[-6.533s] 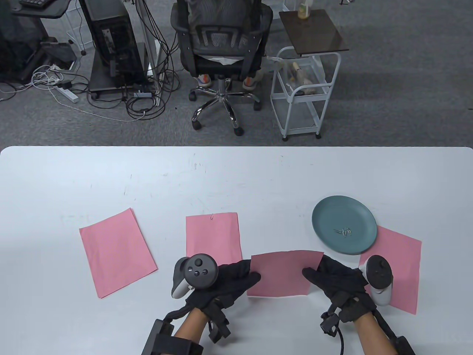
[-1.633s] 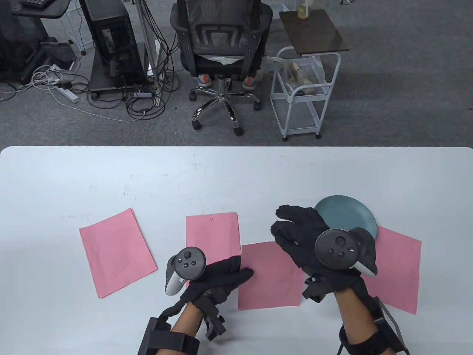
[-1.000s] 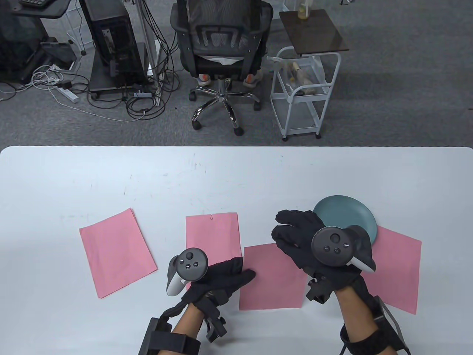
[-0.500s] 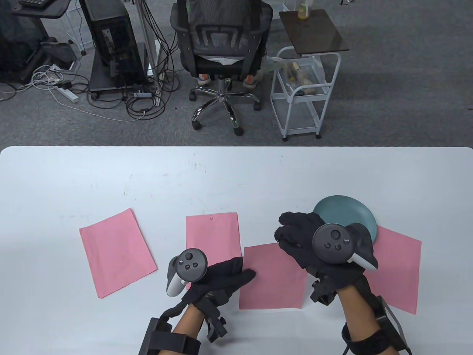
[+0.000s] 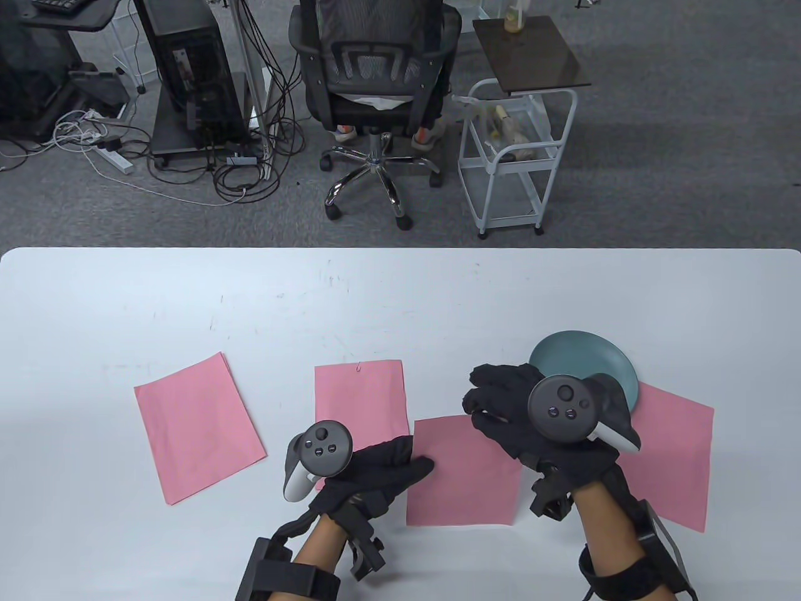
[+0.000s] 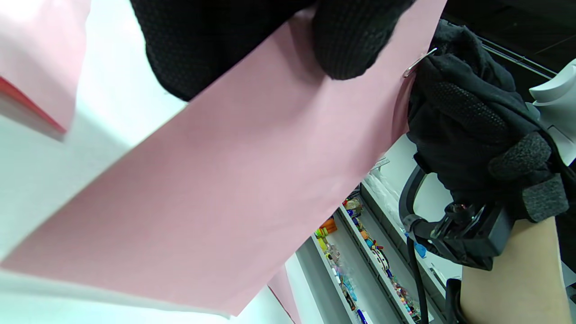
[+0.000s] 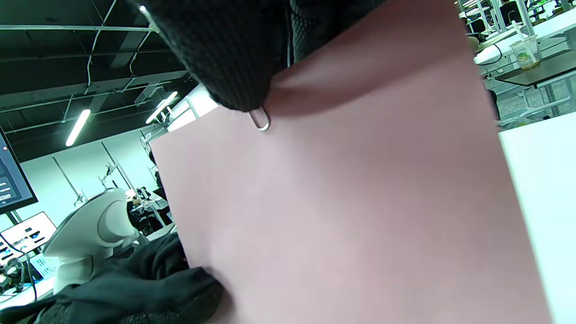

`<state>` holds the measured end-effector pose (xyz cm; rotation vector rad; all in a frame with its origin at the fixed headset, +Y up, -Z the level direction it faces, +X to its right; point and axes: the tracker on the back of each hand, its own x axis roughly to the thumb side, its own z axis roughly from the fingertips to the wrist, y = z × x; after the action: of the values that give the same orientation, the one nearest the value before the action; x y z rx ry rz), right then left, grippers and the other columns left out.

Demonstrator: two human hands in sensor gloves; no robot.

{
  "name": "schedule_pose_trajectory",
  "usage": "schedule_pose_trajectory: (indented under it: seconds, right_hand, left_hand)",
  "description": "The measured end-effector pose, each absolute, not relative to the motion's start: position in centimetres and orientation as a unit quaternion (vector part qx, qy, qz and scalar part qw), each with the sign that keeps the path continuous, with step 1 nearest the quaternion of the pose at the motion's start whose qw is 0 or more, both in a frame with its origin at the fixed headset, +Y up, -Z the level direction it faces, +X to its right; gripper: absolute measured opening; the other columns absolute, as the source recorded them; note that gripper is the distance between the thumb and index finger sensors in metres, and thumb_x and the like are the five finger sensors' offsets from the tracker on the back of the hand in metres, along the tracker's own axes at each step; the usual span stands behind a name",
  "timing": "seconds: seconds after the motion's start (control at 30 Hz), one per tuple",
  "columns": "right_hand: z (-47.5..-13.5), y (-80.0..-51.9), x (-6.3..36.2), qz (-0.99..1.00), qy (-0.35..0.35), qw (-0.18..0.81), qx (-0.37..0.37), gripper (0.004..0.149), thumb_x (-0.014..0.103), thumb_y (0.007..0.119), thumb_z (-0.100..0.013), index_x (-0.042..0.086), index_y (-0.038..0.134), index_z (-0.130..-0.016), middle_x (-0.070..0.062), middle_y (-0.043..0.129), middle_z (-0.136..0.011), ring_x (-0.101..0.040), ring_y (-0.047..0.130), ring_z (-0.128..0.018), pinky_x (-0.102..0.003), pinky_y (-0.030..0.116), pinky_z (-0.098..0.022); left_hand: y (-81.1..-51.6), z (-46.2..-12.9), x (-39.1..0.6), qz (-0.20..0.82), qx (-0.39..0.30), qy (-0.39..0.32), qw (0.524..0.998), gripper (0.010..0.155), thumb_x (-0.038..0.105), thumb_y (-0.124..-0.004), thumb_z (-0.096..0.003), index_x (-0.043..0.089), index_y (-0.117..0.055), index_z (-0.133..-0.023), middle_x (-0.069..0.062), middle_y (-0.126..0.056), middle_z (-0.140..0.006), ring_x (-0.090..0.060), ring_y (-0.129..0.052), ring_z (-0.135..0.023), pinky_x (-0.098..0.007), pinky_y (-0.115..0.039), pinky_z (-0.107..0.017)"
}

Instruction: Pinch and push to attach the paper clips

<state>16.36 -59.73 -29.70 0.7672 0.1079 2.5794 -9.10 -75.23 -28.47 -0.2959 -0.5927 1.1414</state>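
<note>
Four pink sheets show on the white table, and the one that matters is the held sheet, lifted just on the near-left side of the teal plate, the landmark used here. The left hand grips that sheet's left edge, on the side away from the plate, thumb curled over the top face and fingers beneath, as the left wrist view shows. The right hand, overlapping the plate's near-left rim, has its fingertips together on a paper clip at the sheet's far edge; in the right wrist view only the clip's rounded end peeks from under the pinching fingertip, lying on the pink face. So the step in hand looks like the push itself: the clip seems to be seated on the edge and partly slid on, though how deep it sits cannot be told. The next move probably calls for a steady push of the clip towards the person, square to the edge, while the left hand keeps the paper taut so it does not buckle. A clipped sheet lies flat on the table, further left of the plate, with a small clip on its far edge; another pink sheet is tucked under the plate's near side.
</note>
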Motion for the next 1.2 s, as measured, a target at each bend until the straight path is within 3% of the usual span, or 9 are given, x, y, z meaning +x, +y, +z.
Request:
schedule_pose_trajectory:
  seconds: [0.9, 1.2]
  right_hand:
    - [-29.9, -60.7, 15.5, 0.939, 0.079, 0.178, 0.284, 0.04, 0.026, 0.082, -0.058, 0.014, 0.081, -0.096, -0.015, 0.062, -0.114, -0.04, 0.058, -0.103, -0.061, 0.035, -0.078]
    - [-28.7, -59.0, 16.3, 0.934, 0.03, 0.213, 0.285, 0.043, 0.028, 0.078, -0.06, 0.017, 0.075, -0.102, -0.015, 0.061, -0.114, -0.04, 0.058, -0.103, -0.061, 0.036, -0.078]
  left_hand:
    - [-75.5, -28.4, -9.1, 0.541, -0.138, -0.261, 0.788, 0.042, 0.032, -0.079, -0.063, 0.023, -0.075, -0.104, 0.0, -0.094, -0.094, -0.022, -0.1, -0.079, -0.043, -0.082, -0.064]
    - [-74.7, -28.4, -9.5, 0.539, -0.129, -0.263, 0.79, 0.042, 0.032, -0.078, -0.0633, 0.022, -0.075, -0.104, 0.0, -0.094, -0.094, -0.022, -0.1, -0.079, -0.043, -0.082, -0.064]
